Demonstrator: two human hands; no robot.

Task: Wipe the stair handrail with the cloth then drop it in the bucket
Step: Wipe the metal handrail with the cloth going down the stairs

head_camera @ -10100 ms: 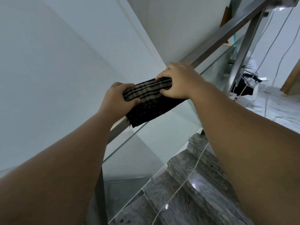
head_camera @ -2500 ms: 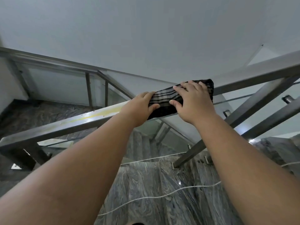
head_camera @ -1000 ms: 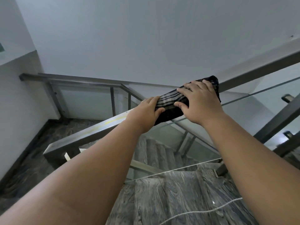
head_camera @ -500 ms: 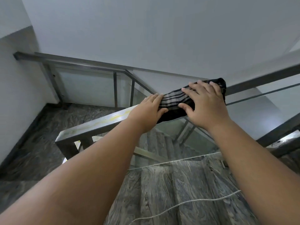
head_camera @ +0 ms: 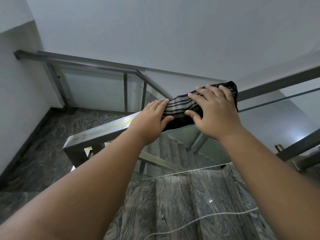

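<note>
A dark cloth with grey and black stripes (head_camera: 180, 106) is draped over the top of the steel stair handrail (head_camera: 103, 131). My left hand (head_camera: 152, 118) presses the cloth's lower end with straight fingers, the thumb lying on the part that hangs over the near side. Higher up, my right hand (head_camera: 214, 111) lies flat on the cloth with spread fingers. Below my left hand the rail top shows a yellowish stain (head_camera: 121, 124). No bucket is in view.
The rail's lower end (head_camera: 69, 144) sits left of my hands, above a grey marble landing (head_camera: 43, 144). Glass panels (head_camera: 199, 149) fill the railing. Marble steps (head_camera: 181, 205) run below with a white cord (head_camera: 207, 217) across them. A second railing (head_camera: 86, 64) lines the far wall.
Ten seconds ago both hands gripped the cloth higher up the rail; now they lie flatter on it near the rail's lower end. In the last second the hands barely moved on the rail.
</note>
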